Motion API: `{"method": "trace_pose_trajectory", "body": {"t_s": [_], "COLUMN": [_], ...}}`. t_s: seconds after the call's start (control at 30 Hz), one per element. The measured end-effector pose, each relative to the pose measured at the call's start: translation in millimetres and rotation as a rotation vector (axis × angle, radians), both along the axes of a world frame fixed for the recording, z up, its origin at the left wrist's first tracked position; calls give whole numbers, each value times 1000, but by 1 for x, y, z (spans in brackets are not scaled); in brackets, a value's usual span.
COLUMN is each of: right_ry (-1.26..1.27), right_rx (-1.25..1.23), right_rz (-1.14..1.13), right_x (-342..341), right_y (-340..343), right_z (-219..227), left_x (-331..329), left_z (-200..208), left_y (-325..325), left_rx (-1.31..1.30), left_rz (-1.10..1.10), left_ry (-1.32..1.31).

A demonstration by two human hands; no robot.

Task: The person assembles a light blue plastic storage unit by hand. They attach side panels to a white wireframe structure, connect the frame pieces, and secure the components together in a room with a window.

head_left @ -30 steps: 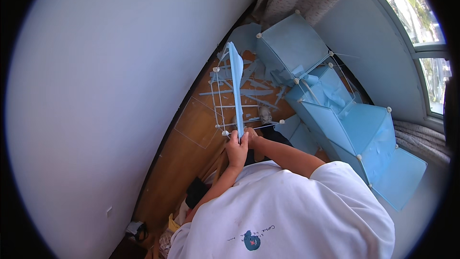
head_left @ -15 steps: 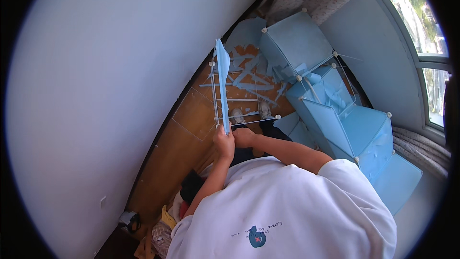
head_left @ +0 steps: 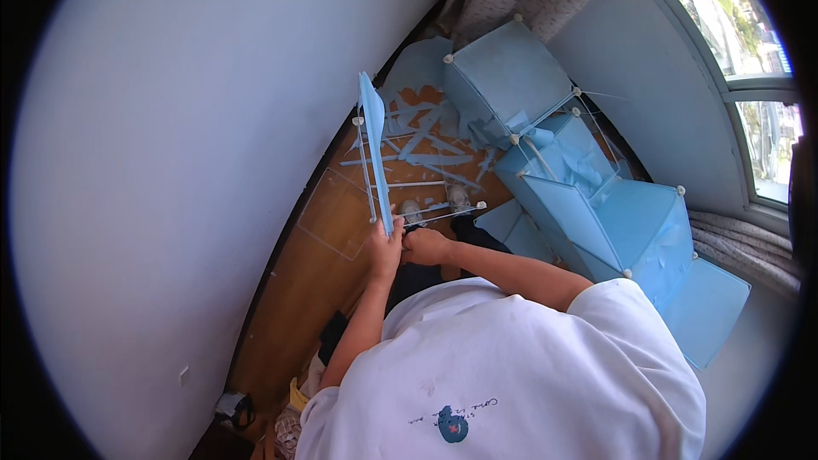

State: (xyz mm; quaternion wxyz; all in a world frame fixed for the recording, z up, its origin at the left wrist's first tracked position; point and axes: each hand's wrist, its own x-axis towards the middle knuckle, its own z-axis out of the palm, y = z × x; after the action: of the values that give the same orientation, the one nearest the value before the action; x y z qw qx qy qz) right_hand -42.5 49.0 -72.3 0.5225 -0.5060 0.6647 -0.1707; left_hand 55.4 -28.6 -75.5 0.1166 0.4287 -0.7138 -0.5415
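A long, narrow light-blue panel (head_left: 374, 132) is seen nearly edge-on, tilted upright in front of me. My left hand (head_left: 385, 249) is closed around its near end. Beside it, my right hand (head_left: 428, 247) is curled shut close to the left wrist and the near corner of a thin white rod frame (head_left: 409, 184). Whatever the right fingers hold is hidden. The frame runs along the panel and has white corner connectors, one (head_left: 481, 204) at its right end and another (head_left: 358, 121) at the far left.
Several joined blue cube compartments (head_left: 511, 72) stand on the right, below a window (head_left: 763, 149). Torn blue strips (head_left: 422, 140) litter the wooden floor (head_left: 298, 277) ahead. A white wall (head_left: 170, 162) rises on the left. Clothes (head_left: 290, 426) lie at lower left.
The whole view has shifted slightly, so most things sit further left. The panel stays in my left hand, whose fingers look a little looser. My right hand remains closed beside it.
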Motion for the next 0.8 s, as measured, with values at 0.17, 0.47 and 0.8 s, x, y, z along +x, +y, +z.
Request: {"method": "trace_pose_trajectory", "body": {"t_s": [0.17, 0.47, 0.8], "right_ry": [-306, 65, 181], "right_rx": [41, -148, -97], "right_rz": [-90, -88, -50], "right_x": [-22, -20, -15], "right_y": [1, -12, -21], "right_z": [-25, -15, 6], "left_x": [27, 29, 31], "left_z": [-4, 5, 11], "left_y": [-1, 11, 18], "left_rx": [130, -253, -410], "left_rz": [-20, 219, 176], "left_ry": [164, -223, -217]}}
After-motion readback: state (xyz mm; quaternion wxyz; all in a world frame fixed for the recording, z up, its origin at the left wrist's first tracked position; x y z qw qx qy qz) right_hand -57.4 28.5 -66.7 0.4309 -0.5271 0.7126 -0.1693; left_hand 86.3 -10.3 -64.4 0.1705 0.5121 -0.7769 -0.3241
